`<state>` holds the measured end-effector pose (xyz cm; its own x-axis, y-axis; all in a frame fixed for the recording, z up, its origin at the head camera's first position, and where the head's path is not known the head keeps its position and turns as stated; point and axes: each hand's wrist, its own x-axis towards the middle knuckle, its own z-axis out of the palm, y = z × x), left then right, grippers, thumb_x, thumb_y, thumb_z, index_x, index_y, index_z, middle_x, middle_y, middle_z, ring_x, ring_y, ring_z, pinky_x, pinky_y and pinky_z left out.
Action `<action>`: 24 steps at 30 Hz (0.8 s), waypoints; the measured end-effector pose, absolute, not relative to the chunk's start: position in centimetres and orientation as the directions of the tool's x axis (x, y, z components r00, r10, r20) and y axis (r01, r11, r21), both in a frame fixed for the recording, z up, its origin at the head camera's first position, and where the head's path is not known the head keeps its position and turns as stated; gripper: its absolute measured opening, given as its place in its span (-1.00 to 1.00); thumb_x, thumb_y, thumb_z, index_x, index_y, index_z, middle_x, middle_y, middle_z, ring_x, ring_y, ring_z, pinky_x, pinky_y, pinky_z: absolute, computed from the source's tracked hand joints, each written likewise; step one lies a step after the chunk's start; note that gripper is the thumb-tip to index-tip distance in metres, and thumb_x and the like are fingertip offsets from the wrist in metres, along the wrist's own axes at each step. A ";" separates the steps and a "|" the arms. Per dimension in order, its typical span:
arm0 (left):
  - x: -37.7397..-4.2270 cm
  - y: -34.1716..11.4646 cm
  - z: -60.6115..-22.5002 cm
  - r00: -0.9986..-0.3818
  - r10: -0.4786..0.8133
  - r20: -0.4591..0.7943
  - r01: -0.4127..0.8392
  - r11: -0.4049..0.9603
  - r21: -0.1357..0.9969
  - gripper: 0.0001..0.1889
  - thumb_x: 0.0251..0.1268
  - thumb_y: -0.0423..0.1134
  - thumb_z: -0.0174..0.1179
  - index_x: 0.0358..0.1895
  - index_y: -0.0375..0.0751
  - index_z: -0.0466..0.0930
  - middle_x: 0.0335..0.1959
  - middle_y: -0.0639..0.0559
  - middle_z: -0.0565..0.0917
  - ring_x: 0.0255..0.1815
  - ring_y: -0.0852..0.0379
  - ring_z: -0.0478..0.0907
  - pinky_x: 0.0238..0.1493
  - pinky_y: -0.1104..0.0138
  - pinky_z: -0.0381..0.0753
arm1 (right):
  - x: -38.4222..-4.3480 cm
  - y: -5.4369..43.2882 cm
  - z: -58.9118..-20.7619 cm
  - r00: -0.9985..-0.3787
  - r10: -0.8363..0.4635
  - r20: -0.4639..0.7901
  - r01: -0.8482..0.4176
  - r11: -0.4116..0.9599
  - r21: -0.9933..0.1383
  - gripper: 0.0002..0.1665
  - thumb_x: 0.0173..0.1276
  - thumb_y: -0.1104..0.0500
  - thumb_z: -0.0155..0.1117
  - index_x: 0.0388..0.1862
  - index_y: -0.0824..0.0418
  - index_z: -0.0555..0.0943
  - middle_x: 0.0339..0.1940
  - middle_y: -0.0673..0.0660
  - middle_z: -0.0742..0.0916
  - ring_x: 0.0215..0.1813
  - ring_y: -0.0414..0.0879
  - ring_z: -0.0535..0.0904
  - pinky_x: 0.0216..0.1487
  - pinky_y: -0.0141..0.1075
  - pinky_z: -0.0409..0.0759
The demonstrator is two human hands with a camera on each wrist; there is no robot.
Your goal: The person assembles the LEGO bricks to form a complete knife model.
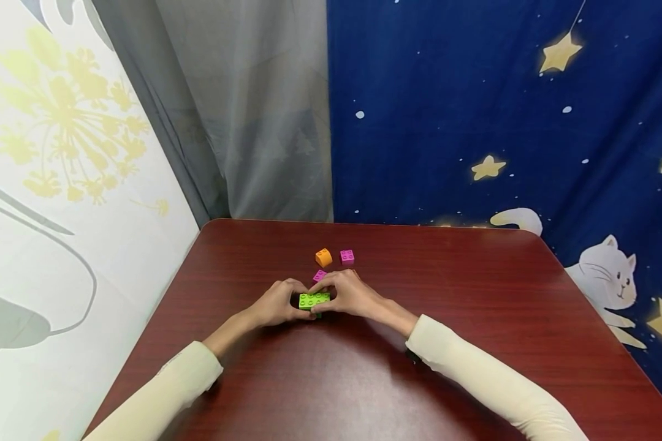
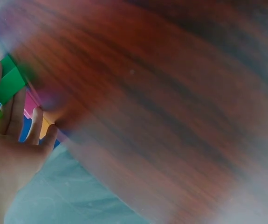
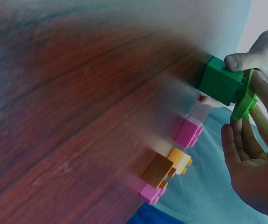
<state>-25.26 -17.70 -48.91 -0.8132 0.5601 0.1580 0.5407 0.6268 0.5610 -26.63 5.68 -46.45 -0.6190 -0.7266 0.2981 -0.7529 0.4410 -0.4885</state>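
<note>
A lime-green toy brick (image 1: 308, 302) with studs on top lies between both hands, over a dark green block (image 3: 220, 80). In the right wrist view the lime brick looks slightly tilted against that block, and I cannot tell whether they are fully joined. My right hand (image 1: 350, 293) pinches the lime brick between thumb and fingers. From the other side my left hand (image 1: 278, 301) grips the dark green block, its thumb (image 3: 245, 62) on the block's side. In the left wrist view the green block (image 2: 11, 84) shows between the left thumb and fingers.
Beyond the hands on the dark red table (image 1: 463, 294) lie an orange curved brick (image 1: 323, 257), a magenta brick (image 1: 347, 256) and another magenta brick (image 1: 320, 276). A brown brick (image 3: 158, 170) stands near them. Curtains (image 1: 276, 122) hang behind the table's far edge.
</note>
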 end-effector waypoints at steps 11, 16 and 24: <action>-25.1 -17.7 -48.9 -0.807 0.565 0.172 0.549 0.610 0.572 -0.61 0.06 0.04 0.62 -0.11 -0.06 0.80 -0.13 0.18 0.76 0.08 0.09 0.64 0.16 0.08 0.60 | -26.5 5.2 -46.8 -0.641 -0.706 0.302 -0.738 0.460 -0.493 -0.60 0.17 -0.03 0.67 -0.02 0.04 0.84 -0.12 -0.05 0.82 -0.15 -0.27 0.62 -0.11 -0.27 0.68; -25.2 -17.6 -49.0 -0.807 0.562 0.182 0.553 0.610 0.567 -0.64 0.04 0.02 0.64 -0.14 -0.03 0.81 -0.16 0.22 0.76 0.04 0.13 0.64 0.13 0.12 0.62 | -26.6 5.2 -47.0 -0.654 -0.690 0.309 -0.724 0.453 -0.519 -0.60 0.14 -0.02 0.69 -0.04 0.03 0.84 -0.13 -0.06 0.83 -0.12 -0.29 0.65 -0.06 -0.23 0.69; -25.3 -17.7 -48.9 -0.807 0.570 0.157 0.548 0.620 0.562 -0.61 0.06 0.01 0.63 -0.08 -0.06 0.80 -0.13 0.19 0.76 0.07 0.10 0.63 0.14 0.10 0.61 | -26.3 4.8 -46.9 -0.643 -0.698 0.317 -0.740 0.458 -0.493 -0.59 0.16 -0.03 0.68 -0.03 0.05 0.84 -0.15 -0.05 0.82 -0.12 -0.26 0.65 -0.07 -0.35 0.65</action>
